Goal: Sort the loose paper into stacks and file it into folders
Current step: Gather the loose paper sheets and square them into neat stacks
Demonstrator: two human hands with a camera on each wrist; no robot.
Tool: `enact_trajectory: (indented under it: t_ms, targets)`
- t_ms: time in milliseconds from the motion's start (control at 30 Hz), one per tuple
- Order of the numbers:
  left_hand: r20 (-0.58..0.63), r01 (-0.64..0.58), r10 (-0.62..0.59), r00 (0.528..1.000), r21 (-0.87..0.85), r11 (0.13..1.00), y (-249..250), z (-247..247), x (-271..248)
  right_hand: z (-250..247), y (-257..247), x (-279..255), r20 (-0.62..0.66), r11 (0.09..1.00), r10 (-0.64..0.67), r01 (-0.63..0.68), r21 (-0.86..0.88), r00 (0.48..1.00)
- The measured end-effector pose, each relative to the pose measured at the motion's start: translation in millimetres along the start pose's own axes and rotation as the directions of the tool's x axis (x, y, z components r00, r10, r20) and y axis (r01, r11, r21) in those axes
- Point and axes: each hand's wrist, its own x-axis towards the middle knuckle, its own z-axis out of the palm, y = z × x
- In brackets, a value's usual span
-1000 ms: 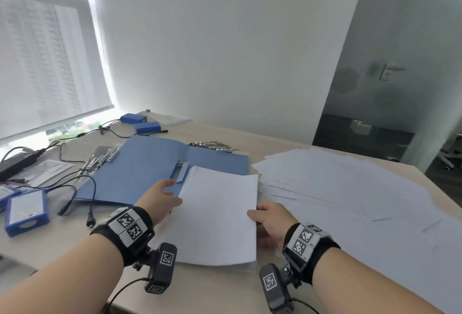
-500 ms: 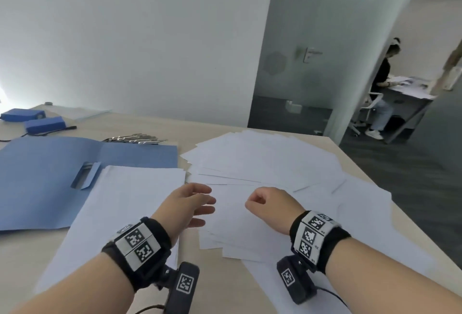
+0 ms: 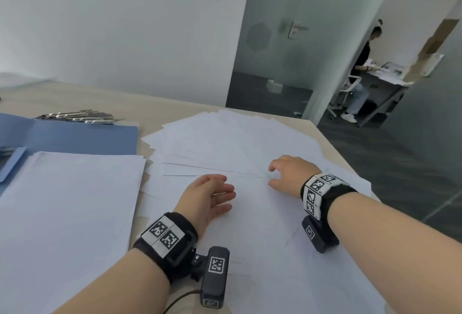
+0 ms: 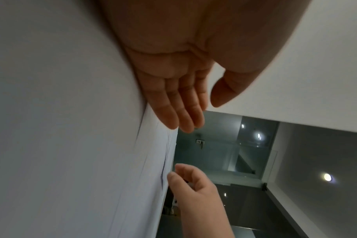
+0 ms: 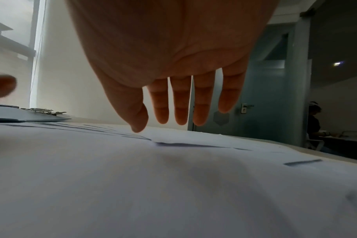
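Loose white sheets (image 3: 240, 143) lie fanned over the right half of the table. A squared stack of paper (image 3: 67, 203) sits to their left, partly on an open blue folder (image 3: 75, 138). My left hand (image 3: 212, 193) hovers just above the loose sheets with straight fingers (image 4: 179, 111), holding nothing. My right hand (image 3: 285, 173) is farther right over the same sheets, fingers (image 5: 181, 104) hanging down and spread, the thumb tip close to the paper (image 5: 173, 177). It holds nothing either.
Metal binder clips (image 3: 80, 116) lie behind the folder. The table's right edge (image 3: 350, 163) runs close beside the loose sheets. Beyond it stand a glass wall and door (image 3: 295, 29), and a person (image 3: 360, 76) sits at another desk.
Both hands let go of the squared stack and moved right onto the loose sheets. The right hand has since reached farther right and forward. The view turned right.
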Motion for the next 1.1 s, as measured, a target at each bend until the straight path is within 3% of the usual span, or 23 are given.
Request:
enact_trajectory:
  t_ms: [333, 767, 1100]
  targets:
    - [0.241, -0.102, 0.051, 0.969, 0.206, 0.973, -10, -8, 1, 0, -5, 50, 0.12, 0.983, -0.075, 0.094, -0.158, 0.99]
    - [0.256, -0.12, 0.07, 0.964, 0.183, 0.976, -13, -9, 4, 5, 6, 58, 0.164, 0.929, -0.225, 0.262, -0.26, 0.96]
    - [0.258, -0.121, 0.07, 0.963, 0.186, 0.975, -12, -8, 4, 0, -10, 54, 0.092, 0.909, -0.225, 0.243, -0.337, 0.97]
